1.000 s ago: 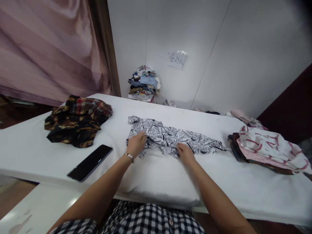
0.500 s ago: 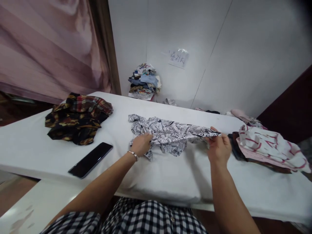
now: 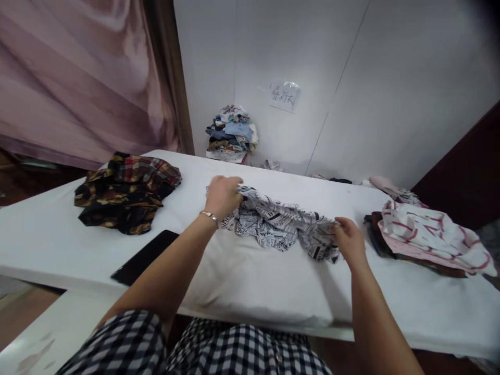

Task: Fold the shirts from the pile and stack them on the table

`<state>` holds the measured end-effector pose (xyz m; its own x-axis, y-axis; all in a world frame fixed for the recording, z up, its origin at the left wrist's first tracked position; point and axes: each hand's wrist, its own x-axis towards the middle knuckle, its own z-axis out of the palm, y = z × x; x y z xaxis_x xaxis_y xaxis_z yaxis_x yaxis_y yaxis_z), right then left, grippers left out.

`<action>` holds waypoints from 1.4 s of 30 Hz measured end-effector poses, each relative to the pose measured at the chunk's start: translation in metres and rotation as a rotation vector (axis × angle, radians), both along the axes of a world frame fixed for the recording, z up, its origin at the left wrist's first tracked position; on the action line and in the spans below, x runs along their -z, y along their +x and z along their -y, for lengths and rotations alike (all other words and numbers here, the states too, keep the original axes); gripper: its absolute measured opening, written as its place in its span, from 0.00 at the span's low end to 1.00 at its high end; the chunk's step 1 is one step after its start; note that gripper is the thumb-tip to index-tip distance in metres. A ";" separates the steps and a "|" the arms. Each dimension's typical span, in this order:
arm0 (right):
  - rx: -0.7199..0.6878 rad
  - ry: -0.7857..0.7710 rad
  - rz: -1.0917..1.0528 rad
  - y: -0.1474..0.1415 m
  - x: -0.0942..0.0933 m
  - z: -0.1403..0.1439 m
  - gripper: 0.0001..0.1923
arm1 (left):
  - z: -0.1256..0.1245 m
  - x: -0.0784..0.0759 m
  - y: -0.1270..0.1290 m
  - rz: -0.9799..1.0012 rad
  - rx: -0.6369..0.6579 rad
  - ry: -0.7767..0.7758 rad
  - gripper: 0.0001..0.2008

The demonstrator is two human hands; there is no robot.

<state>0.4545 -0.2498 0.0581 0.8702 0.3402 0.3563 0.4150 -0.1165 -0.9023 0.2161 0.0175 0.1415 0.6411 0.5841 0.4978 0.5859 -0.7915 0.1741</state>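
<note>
While spread apart, left hand (image 3: 222, 195), right hand (image 3: 349, 239), gripping shirt (image 3: 279, 224)

We stand at the near edge of the bench (image 3: 250, 281), and a printed shirt (image 3: 279, 224) lies bunched on it straight ahead of us. Our left hand (image 3: 222, 195) rests on the shirt's far left end, and our right hand (image 3: 349, 239) on its near right end. Left of the shirt, a phone (image 3: 144, 257) lies near the front edge, partly hidden under our left forearm. Behind the phone, further left, sits a crumpled plaid shirt (image 3: 127, 192). At the bench's right end lies a stack of folded clothes (image 3: 425, 237). Beyond the bench, against the wall, stands a pile of clothes (image 3: 232, 133), with a paper label (image 3: 284, 95) on the wall above and to its right.
</note>
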 end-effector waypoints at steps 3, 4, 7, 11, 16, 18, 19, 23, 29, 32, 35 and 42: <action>-0.126 -0.264 0.144 -0.015 -0.004 -0.007 0.32 | 0.026 -0.004 0.035 -0.246 0.277 0.044 0.14; -0.205 -0.268 0.203 -0.025 -0.007 -0.013 0.34 | 0.038 -0.004 0.047 -0.294 0.352 0.067 0.13; -0.413 -0.217 0.285 -0.058 -0.013 -0.039 0.38 | 0.075 -0.005 0.076 -0.341 0.500 0.096 0.13; -0.424 -0.060 0.071 -0.069 -0.002 -0.067 0.22 | 0.103 -0.007 0.083 -0.316 0.598 -0.025 0.12; -0.287 0.195 -0.342 -0.049 0.008 -0.061 0.08 | 0.074 0.014 0.046 0.043 0.783 -0.412 0.28; -0.248 0.271 -0.441 -0.042 0.004 -0.056 0.09 | 0.056 0.038 0.032 0.149 0.581 -0.499 0.25; -0.244 0.307 -0.475 -0.040 0.001 -0.055 0.09 | 0.050 0.051 0.026 0.153 0.463 -0.498 0.23; -0.289 0.490 -0.682 -0.034 -0.012 -0.055 0.11 | 0.042 0.100 0.016 0.021 0.271 -0.357 0.26; -0.505 0.601 -0.826 -0.047 -0.033 -0.048 0.13 | 0.051 0.115 0.031 -0.038 0.165 -0.334 0.36; -0.518 0.582 -0.802 -0.056 -0.042 -0.039 0.14 | 0.046 0.106 0.043 0.025 0.120 -0.349 0.33; -0.518 0.536 -0.743 -0.055 -0.044 -0.029 0.14 | 0.034 0.094 0.050 0.117 0.099 -0.454 0.20; -0.492 0.192 -0.468 -0.033 -0.030 -0.010 0.24 | 0.010 0.038 0.058 0.375 0.134 -0.602 0.20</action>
<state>0.4216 -0.2403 0.0885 0.7082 0.7020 0.0751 -0.0585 0.1643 -0.9847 0.2742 0.0071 0.1031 0.5756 0.7545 0.3152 0.3053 -0.5559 0.7732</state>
